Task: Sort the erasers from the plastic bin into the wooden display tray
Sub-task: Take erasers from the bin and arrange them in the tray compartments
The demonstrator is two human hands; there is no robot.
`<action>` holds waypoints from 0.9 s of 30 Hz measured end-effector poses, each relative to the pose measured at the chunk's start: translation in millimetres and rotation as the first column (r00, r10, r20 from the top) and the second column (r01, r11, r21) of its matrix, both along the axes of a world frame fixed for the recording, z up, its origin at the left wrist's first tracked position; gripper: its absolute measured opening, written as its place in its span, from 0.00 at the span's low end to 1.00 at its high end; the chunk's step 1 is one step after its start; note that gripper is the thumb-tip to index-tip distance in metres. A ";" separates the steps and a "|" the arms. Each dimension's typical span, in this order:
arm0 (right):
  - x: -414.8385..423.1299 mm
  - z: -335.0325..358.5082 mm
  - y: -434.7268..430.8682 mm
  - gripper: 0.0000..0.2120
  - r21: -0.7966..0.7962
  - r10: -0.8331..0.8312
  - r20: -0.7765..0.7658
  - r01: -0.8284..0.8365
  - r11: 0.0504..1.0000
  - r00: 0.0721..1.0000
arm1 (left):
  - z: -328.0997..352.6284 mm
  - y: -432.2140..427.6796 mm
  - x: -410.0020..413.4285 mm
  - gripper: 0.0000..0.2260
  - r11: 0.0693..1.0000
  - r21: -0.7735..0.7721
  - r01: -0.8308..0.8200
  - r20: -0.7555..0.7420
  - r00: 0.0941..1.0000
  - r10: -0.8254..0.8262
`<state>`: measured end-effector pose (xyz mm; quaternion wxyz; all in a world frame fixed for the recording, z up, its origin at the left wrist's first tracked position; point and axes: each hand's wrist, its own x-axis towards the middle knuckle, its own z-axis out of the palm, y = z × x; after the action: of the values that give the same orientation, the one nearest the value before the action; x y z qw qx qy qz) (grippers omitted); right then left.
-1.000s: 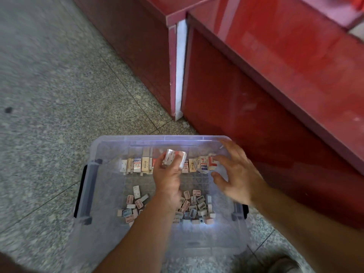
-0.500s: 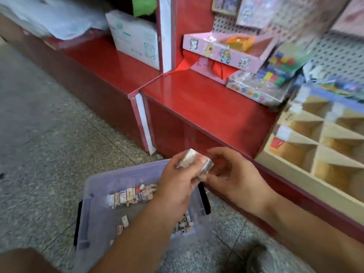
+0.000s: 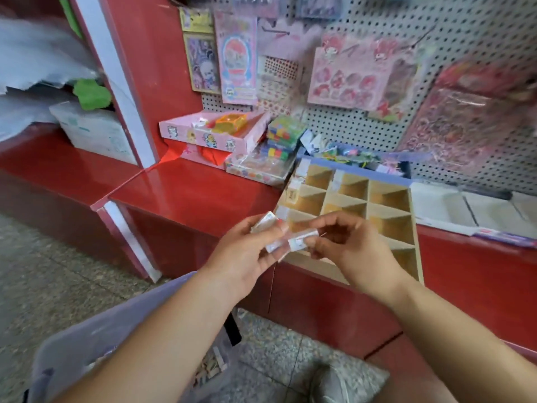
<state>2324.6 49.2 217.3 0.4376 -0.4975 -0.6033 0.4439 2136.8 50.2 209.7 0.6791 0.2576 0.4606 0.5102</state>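
Observation:
My left hand (image 3: 244, 257) grips a small stack of white wrapped erasers (image 3: 266, 223) in front of the red counter. My right hand (image 3: 351, 248) pinches one eraser (image 3: 302, 238) at the end of that stack, both hands held together. Just behind them lies the wooden display tray (image 3: 389, 225), its square compartments showing bare wood, with a few small labels along its left side. The clear plastic bin (image 3: 96, 344) stands on the floor at the lower left, mostly hidden by my left forearm; a few erasers (image 3: 212, 367) show inside it.
A red counter (image 3: 189, 193) runs across the view. On it lie a pink box (image 3: 215, 135), coloured toy packs (image 3: 279, 146) and white trays (image 3: 479, 210) at right. A pegboard (image 3: 377, 126) with hanging sticker packs rises behind. Grey speckled floor (image 3: 52, 286) lies at left.
The view swung up from the bin to the counter and tray. Both hands rose out of the bin with the erasers, and my right hand took hold of the stack's end.

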 end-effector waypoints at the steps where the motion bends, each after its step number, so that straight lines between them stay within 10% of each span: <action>1: 9.5 -0.7 5.2 0.07 0.000 -0.052 0.001 0.052 0.999 0.999 | 0.3 6.8 1.7 0.13 1.000 0.006 -0.018 0.008 1.000 0.018; 10: 82.5 -13.3 122.9 0.07 0.195 -0.416 0.437 0.367 0.910 0.798 | -3.0 76.8 8.0 0.10 0.984 0.128 -0.124 -0.028 0.991 0.128; 20: 65.9 -35.4 221.7 0.05 0.150 -0.242 0.780 0.203 0.968 0.577 | -17.6 105.4 29.5 0.15 0.993 0.104 -0.055 0.045 0.998 0.051; 27: 68.3 -35.5 217.6 0.12 0.140 -0.236 0.778 0.206 0.968 0.583 | -19.1 111.5 30.6 0.21 0.993 0.114 -0.044 0.069 0.997 0.036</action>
<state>2392.9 266.8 181.8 0.1878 -0.7052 -0.6746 0.1113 2167.4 161.8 190.6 0.6679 0.2700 0.4122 0.5577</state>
